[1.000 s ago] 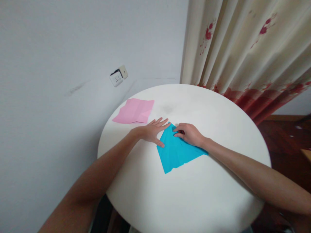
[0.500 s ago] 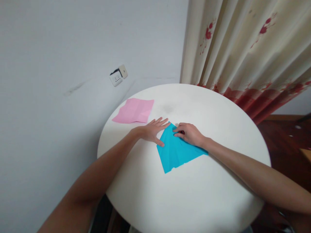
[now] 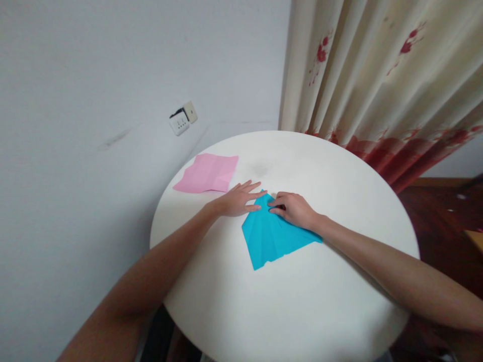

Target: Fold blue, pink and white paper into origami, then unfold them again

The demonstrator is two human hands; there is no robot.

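A blue sheet of paper [image 3: 271, 236] with creases and one ragged edge lies on the white table. At its far left edge, my left hand [image 3: 241, 198] is open, fingers spread, with the thumb and forefinger reaching over the paper near its top corner. My right hand [image 3: 296, 208] is closed on the upper right part of the blue paper. Its fingers are curled and the thumb and forefinger tips come close together there. The palm and wrist hide part of the paper's right edge.
A pink sheet of paper [image 3: 209, 173] with fold lines lies at the table's far left. The round white table [image 3: 320, 291] stands by a wall with a power socket [image 3: 179, 123]. A patterned curtain [image 3: 358, 90] hangs behind the table.
My left thumb has moved up and away from the blue paper's left edge toward its top corner, closer to the fingers. My right hand stays nearly in place on the paper.
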